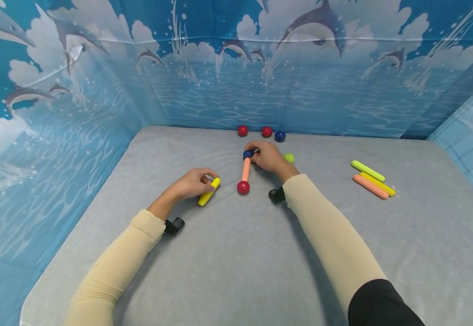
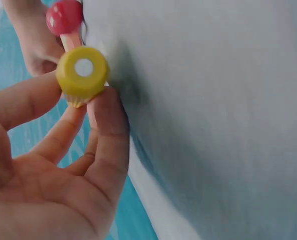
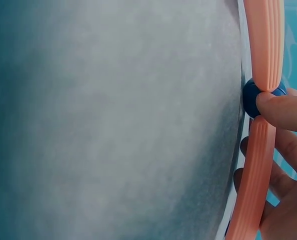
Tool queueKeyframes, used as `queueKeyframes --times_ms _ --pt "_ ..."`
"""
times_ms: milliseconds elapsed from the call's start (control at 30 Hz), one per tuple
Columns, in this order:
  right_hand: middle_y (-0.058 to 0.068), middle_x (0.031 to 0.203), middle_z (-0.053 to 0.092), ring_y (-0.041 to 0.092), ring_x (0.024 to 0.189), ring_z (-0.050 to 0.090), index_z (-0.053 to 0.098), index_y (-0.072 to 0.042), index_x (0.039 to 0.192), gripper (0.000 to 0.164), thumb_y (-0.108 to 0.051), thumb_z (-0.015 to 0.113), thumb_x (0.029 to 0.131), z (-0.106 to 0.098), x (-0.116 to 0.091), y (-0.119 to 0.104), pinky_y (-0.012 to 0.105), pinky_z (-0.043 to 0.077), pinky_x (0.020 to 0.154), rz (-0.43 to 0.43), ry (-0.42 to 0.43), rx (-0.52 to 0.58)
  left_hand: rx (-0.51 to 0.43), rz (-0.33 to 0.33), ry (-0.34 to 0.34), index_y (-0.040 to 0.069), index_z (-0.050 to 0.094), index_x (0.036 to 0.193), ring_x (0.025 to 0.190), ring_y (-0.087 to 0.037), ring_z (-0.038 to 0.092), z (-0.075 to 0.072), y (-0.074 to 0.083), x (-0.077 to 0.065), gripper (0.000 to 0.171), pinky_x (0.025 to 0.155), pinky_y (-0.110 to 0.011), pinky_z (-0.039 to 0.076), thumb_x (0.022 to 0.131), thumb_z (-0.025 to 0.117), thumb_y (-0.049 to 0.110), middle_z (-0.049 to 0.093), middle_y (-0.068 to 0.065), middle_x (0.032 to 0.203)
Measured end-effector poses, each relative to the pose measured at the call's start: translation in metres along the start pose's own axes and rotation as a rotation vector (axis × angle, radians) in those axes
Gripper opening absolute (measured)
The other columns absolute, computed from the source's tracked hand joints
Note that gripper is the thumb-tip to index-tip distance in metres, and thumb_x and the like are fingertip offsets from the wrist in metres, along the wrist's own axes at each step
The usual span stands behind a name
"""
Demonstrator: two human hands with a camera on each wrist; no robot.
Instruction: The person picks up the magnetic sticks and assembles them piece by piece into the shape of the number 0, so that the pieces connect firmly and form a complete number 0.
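My left hand [image 1: 191, 183] pinches a yellow stick [image 1: 209, 192] between thumb and fingers, just over the table. A round pale disc shows in the stick's end [image 2: 83, 67] in the left wrist view. Left of centre stands no other rod; in the middle an orange stick [image 1: 246, 170] links a red ball [image 1: 243, 187] at its near end to a blue ball [image 1: 247, 154] at its far end. Thumb and fingers of my right hand [image 1: 268, 156] grip that blue ball. From the right wrist, two orange sticks [image 3: 251, 185] meet at the ball, one on each side.
Two loose red balls [image 1: 242, 131] and another blue ball [image 1: 279, 136] lie along the back edge. Behind my right wrist sits a green ball [image 1: 289, 158]. Green, yellow and orange sticks [image 1: 370, 186] lie together at the right. A dolphin-print curtain [image 1: 236, 90] rises behind the table.
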State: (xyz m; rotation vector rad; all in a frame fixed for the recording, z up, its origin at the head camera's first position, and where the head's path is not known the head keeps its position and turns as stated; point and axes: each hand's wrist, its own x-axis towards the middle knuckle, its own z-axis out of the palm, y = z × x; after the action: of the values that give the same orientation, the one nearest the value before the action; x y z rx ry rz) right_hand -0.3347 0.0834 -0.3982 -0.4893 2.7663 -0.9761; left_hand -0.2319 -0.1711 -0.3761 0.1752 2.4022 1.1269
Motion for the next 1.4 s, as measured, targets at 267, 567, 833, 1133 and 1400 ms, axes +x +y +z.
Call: queueKeyframes --times_ms 267,567,833,1133,1400 --pt "0.009 0.134 0.063 0.028 0.117 0.058 0.063 -0.017 0.126 0.032 -0.007 0.06 0.096 -0.002 0.002 0.004 0.045 0.048 0.105 -0.002 0.019 -0.014 -0.214 -0.038 -0.028 0.011 0.055 0.136 0.083 -0.018 0.059 0.03 0.017 -0.004 0.042 0.071 -0.026 0.054 0.095 0.061 0.007 0.059 -0.01 0.106" --pt "0.01 0.133 0.064 0.028 0.114 0.059 0.064 -0.015 0.125 0.03 -0.007 0.06 0.096 -0.004 0.002 0.004 0.045 0.048 0.105 -0.016 0.032 -0.011 -0.353 -0.063 -0.012 0.011 0.056 0.131 0.086 -0.018 0.066 0.059 0.031 -0.009 0.039 0.077 -0.031 0.059 0.094 0.065 0.007 0.065 -0.012 0.108" --pt "0.01 0.132 0.064 0.029 0.113 0.059 0.064 -0.015 0.125 0.031 -0.006 0.059 0.095 -0.001 0.0 0.007 0.045 0.048 0.105 -0.02 0.047 -0.016 -0.361 -0.092 -0.028 0.01 0.055 0.128 0.084 -0.019 0.068 0.067 0.032 -0.007 0.037 0.076 -0.032 0.059 0.093 0.067 0.008 0.066 -0.012 0.107" --pt "0.01 0.131 0.065 0.028 0.111 0.059 0.066 -0.015 0.122 0.03 -0.006 0.059 0.094 0.002 0.003 0.002 0.045 0.048 0.104 -0.034 0.059 -0.006 -0.347 -0.088 0.013 0.008 0.055 0.126 0.082 -0.018 0.067 0.066 0.029 -0.007 0.035 0.075 -0.033 0.06 0.093 0.067 0.007 0.065 -0.011 0.103" --pt "0.012 0.13 0.065 0.029 0.108 0.059 0.066 -0.013 0.123 0.031 -0.004 0.06 0.094 0.001 0.002 0.0 0.045 0.049 0.102 -0.037 0.064 -0.02 -0.334 -0.111 0.011 0.009 0.054 0.125 0.081 -0.018 0.067 0.066 0.033 -0.006 0.034 0.075 -0.033 0.06 0.093 0.067 0.007 0.065 -0.011 0.102"
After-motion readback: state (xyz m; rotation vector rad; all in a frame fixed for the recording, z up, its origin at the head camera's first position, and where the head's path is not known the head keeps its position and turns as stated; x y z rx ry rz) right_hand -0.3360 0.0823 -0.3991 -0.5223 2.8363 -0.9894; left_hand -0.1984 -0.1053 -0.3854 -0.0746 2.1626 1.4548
